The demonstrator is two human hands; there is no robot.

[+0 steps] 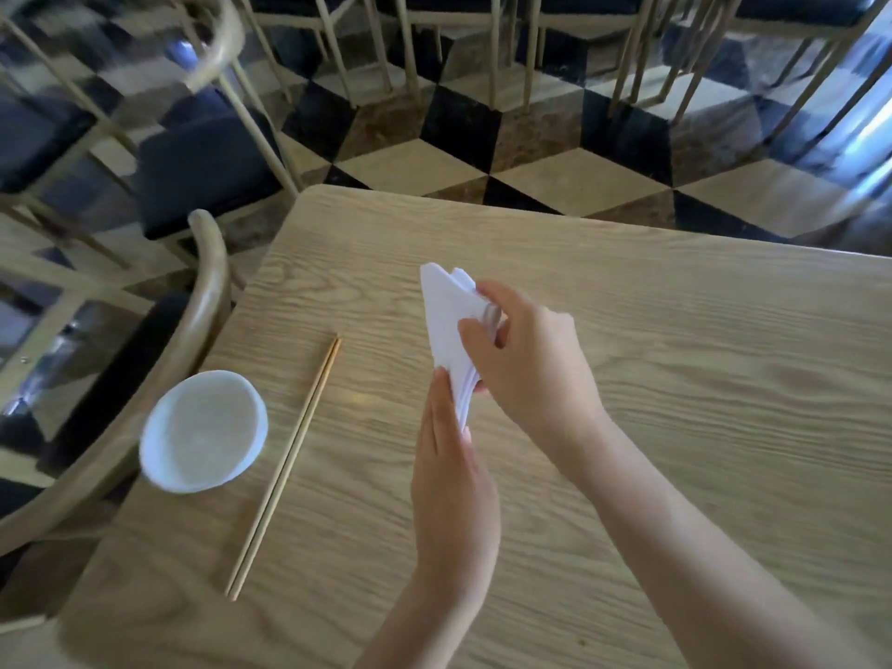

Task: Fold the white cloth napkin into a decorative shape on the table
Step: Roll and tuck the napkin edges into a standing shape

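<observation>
Far left of my grips, a curved wooden chair back [208, 301] bends along the edge of the surface [700, 379]. Closer in, a white bowl [205, 432] sits upright at that left edge. A pair of wooden chopsticks [285, 468] lies side by side between the bowl and my left grip [453, 470], well apart from both, with the far tips leaning rightward.

My left grip is released: the fingers are straight and together, laid flat against the near end of the white napkin [449, 321]. The napkin sits between my two grips over the middle of the surface; I cannot tell whether it touches the wood.

Its long axis runs from my left fingertips away from me, tilted a little leftward. The broad end points away and the narrow end points toward me. It is plain white and folded into a slim wedge, with several stacked layers showing along its right edge.

My right grip [526, 364] grasps it from the right, fingers curled round the layers and thumb across the front face. Beyond it are a chequered floor [531, 176] and more chairs.
</observation>
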